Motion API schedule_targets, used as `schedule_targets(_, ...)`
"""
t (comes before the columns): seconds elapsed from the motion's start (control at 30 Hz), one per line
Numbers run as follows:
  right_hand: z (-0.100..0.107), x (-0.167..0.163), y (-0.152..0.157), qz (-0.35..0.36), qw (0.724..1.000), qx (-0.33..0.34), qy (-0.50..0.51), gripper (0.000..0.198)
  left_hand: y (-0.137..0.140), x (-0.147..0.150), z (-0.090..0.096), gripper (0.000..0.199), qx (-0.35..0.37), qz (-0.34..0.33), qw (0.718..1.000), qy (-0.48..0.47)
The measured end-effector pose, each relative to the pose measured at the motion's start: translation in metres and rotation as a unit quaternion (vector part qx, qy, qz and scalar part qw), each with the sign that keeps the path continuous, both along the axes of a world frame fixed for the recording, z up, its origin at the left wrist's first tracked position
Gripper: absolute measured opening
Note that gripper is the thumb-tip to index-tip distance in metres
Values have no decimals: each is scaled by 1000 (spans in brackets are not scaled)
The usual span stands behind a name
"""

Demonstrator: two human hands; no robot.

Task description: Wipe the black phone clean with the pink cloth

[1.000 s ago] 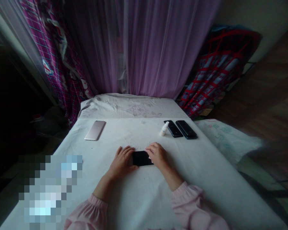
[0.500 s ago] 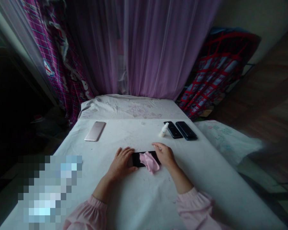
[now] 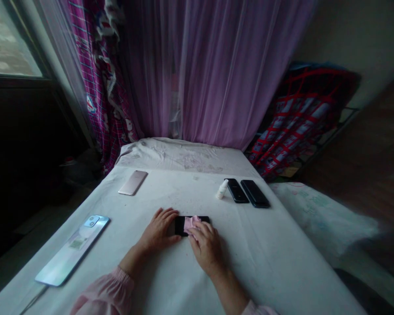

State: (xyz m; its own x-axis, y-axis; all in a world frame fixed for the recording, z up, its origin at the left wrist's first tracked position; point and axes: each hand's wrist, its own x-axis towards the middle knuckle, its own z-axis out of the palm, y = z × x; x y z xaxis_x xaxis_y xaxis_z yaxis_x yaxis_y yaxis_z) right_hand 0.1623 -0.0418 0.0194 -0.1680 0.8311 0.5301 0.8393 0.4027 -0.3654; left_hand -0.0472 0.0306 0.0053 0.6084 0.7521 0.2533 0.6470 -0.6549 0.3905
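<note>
A black phone point(image 3: 181, 225) lies flat on the white-covered table point(image 3: 265, 262) in front of me. My left hand point(image 3: 158, 228) rests on the phone's left end, fingers spread and pressing it down. My right hand point(image 3: 206, 247) covers its right part and presses a small pink cloth point(image 3: 189, 222) onto the screen. Only a corner of the cloth shows past my fingers.
A pink-gold phone point(image 3: 133, 182) lies at the far left. A light blue phone point(image 3: 72, 250) sits near the left edge. A small white spray bottle point(image 3: 222, 189) stands beside two black phones point(image 3: 236, 190) point(image 3: 255, 193) at the far right. Purple curtains point(image 3: 210, 70) hang behind.
My right hand has moved left and toward me, pulling the pink cloth back over the black phone. The left hand stays on the phone. The camera tilted up slightly.
</note>
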Motion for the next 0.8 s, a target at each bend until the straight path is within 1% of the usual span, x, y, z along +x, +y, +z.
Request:
schedule_targets(0.07, -5, 0, 5, -4, 1000, 17, -4, 14, -1, 0, 1, 71, 8, 3, 1000, 5)
schedule_targets(0.13, -11, 2, 10, -7, 999, 39, 5, 17, -3, 0, 3, 71, 16, 8, 1000, 12)
schedule_targets(0.2, -15, 5, 14, -13, 998, 56, 38, 22, -6, 1, 6, 70, 25, 12, 999, 18)
schedule_targets(0.27, -18, 9, 18, -22, 993, 63, 99, 27, -9, 2, 9, 69, 33, 16, 999, 22)
schedule_targets(0.37, -19, 18, 25, -58, 977, 59, 198, 31, -13, 4, 15, 66, 41, 22, 998, 35)
schedule_targets(0.47, -19, 22, 33, -109, 953, 48, 281, 31, -15, 6, 20, 65, 47, 23, 998, 46)
schedule_targets(0.57, -19, 23, 37, -132, 932, 32, 337, 28, -14, 7, 22, 65, 46, 24, 997, 49)
schedule_targets(0.63, -20, 24, 38, -128, 930, 26, 343, 26, -13, 8, 22, 65, 44, 24, 998, 49)
schedule_targets(0.7, -22, 26, 39, -121, 935, 33, 330, 26, -12, 9, 22, 65, 44, 22, 998, 48)
schedule_targets(0.8, -22, 31, 37, -113, 944, 72, 300, 27, -11, 9, 21, 65, 39, 22, 998, 47)
